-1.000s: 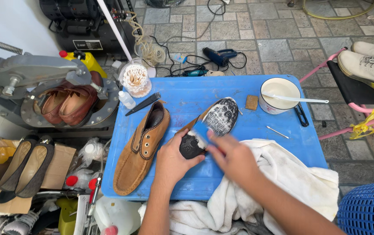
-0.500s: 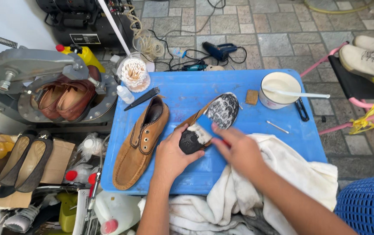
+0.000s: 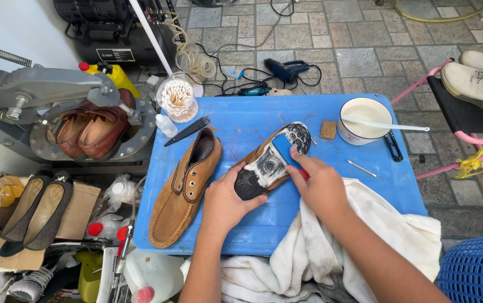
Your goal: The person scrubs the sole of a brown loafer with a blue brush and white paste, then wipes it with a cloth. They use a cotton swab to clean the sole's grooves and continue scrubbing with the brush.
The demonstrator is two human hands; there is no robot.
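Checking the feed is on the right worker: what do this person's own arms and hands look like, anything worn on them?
Both forearms are bare as far as the view reaches: no sleeves, no gloves. The left hand and right hand show no rings, and no watch or band shows on either wrist. The fingers are uncovered, with short nails.

Matt tan suede shoe (image 3: pixel 184 189) lies on smooth blue plastic table (image 3: pixel 236 120).
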